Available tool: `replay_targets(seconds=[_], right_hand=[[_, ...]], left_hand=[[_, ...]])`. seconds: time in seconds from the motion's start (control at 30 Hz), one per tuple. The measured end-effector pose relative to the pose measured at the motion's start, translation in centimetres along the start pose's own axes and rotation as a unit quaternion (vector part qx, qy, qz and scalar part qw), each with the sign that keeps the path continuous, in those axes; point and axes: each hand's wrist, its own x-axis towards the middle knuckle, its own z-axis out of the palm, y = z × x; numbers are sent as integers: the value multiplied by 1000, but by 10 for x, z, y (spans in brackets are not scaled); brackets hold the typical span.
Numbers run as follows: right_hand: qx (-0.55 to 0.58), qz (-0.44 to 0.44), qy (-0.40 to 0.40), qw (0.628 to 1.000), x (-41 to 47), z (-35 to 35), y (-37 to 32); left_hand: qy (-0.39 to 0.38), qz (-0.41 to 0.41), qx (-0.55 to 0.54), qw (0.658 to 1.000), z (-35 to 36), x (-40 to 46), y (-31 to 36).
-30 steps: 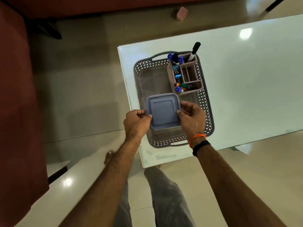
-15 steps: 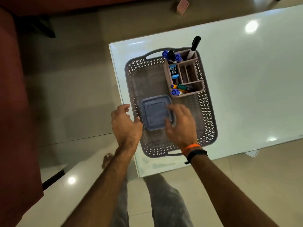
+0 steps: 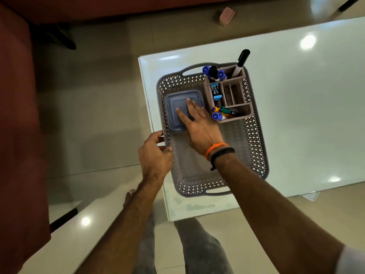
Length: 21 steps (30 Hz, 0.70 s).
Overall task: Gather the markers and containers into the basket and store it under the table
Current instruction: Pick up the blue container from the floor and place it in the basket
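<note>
A grey perforated basket (image 3: 254,139) with two handles sits on the white table (image 3: 296,107), near its left edge. In the basket's far left corner lies a grey-blue lidded square container (image 3: 173,113). My right hand (image 3: 199,125) rests flat on its lid with the fingers spread. A brown divided organiser (image 3: 231,95) stands in the far right part of the basket and holds several markers (image 3: 214,73); one black marker (image 3: 242,61) stands upright. My left hand (image 3: 155,153) grips the basket's left rim.
The table's near edge and left edge are close to the basket. A pink object (image 3: 227,15) lies on the tiled floor beyond the table. A dark red sofa (image 3: 17,115) fills the left side. My legs are below the table's near edge.
Both hands let go of the lidded container's sides. The container moved to the basket's far left corner under my right palm. My left hand went to the basket's left rim.
</note>
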Motion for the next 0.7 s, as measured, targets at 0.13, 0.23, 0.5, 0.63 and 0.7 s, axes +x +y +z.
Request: replay_targets(seconds=[0.13, 0.23, 0.5, 0.63, 0.7], right_hand=[[-23, -2, -19, 1000, 21, -10, 0], [-34, -1, -27, 999, 20, -14, -2], [108, 4, 14, 994, -51, -26, -12], [194, 70, 31, 978, -101, -36, -3], [216, 86, 52, 971, -125, -42, 2]], left_hand=[[6, -4, -2, 1000, 1, -1, 1], [11, -2, -3, 1000, 2, -2, 0], [4, -21, 32, 999, -1, -20, -4], [0, -19, 59, 998, -11, -51, 4], [-6, -15, 65, 998, -13, -69, 10]])
